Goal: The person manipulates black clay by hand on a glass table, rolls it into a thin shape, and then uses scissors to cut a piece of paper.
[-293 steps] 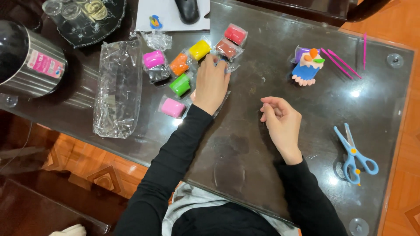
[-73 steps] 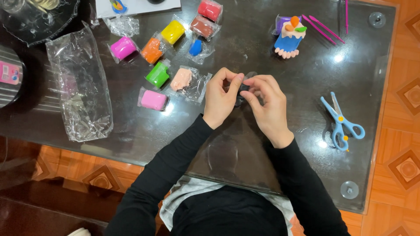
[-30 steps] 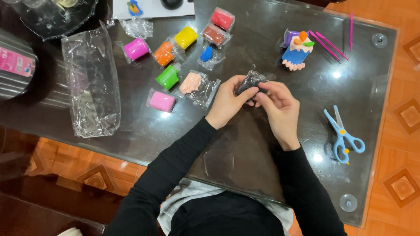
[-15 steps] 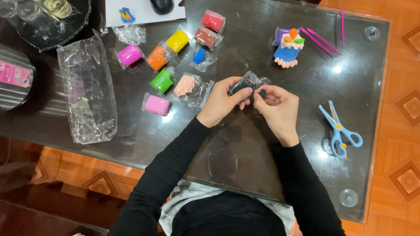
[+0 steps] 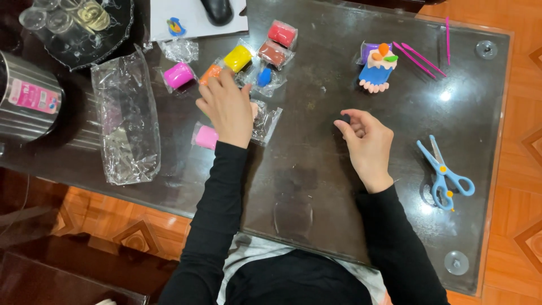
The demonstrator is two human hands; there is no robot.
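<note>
My left hand (image 5: 226, 107) lies palm down on a cluster of wrapped clay packets, fingertips by the orange packet (image 5: 210, 72); what is under the palm is hidden. Around it lie a magenta packet (image 5: 178, 74), a yellow one (image 5: 237, 57), a blue one (image 5: 264, 77), a light pink one (image 5: 206, 137) and a crumpled clear wrapper (image 5: 266, 120). My right hand (image 5: 366, 141) hovers over bare dark glass, fingers pinched on a small black clay piece (image 5: 344, 118). A clay figure (image 5: 377, 68) with a blue body stands beyond it.
Red (image 5: 282, 33) and brown (image 5: 272, 53) packets lie farther back. Pink sticks (image 5: 418, 58) lie by the figure, blue scissors (image 5: 443, 175) at the right. A clear plastic bag (image 5: 127, 118), a metal can (image 5: 25, 99) and a tray of glasses (image 5: 79, 22) fill the left.
The hands were together on a black clay packet. Now they are apart: the left has gone to the packet cluster, and the right stays with a small black piece.
</note>
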